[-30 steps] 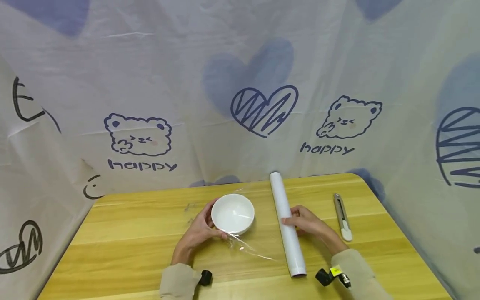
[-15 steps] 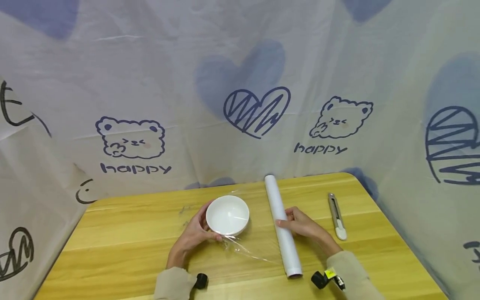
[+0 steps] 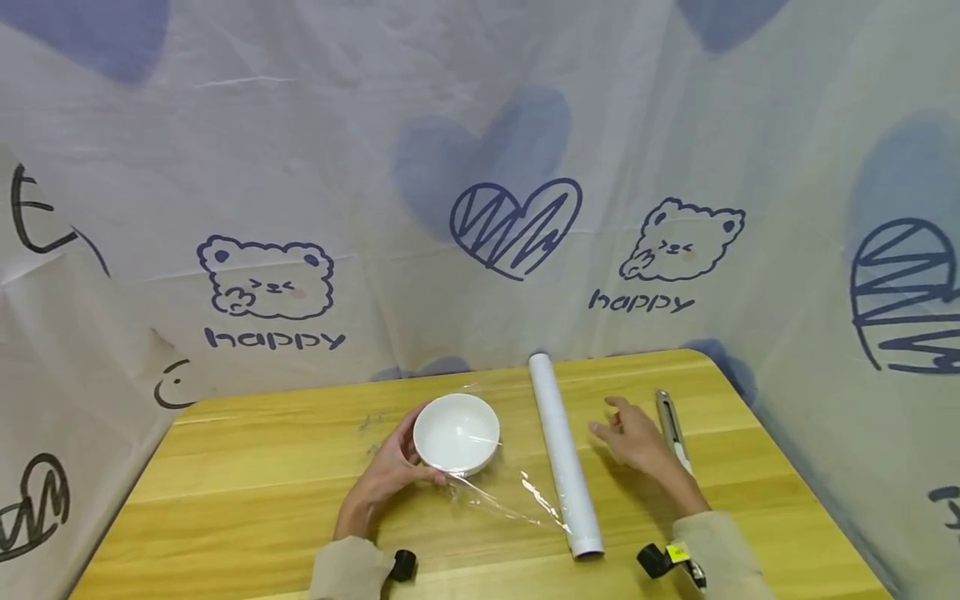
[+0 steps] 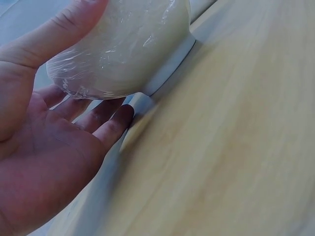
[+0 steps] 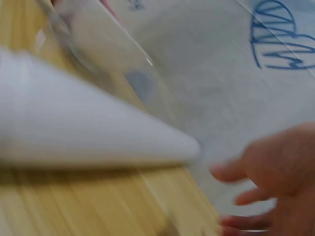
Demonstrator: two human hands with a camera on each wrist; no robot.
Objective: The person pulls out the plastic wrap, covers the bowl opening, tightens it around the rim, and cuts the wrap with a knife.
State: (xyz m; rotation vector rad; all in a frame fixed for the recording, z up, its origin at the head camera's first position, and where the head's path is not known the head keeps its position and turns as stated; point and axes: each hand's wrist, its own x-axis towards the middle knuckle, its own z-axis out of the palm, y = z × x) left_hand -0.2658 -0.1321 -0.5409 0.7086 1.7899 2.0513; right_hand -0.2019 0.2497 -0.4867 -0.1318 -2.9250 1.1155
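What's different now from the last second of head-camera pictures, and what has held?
The right hand has let go of the white roll and moved right, toward the utility knife, which it isn't holding; the forearm now partly hides the knife. The clear film shows a new bright streak beside the roll. The left hand still holds the white bowl; roll and knife stay on the table.

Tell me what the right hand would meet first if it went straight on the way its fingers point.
Probably the white roll, toward its far end, though the height of the right hand is unclear and it might pass over.
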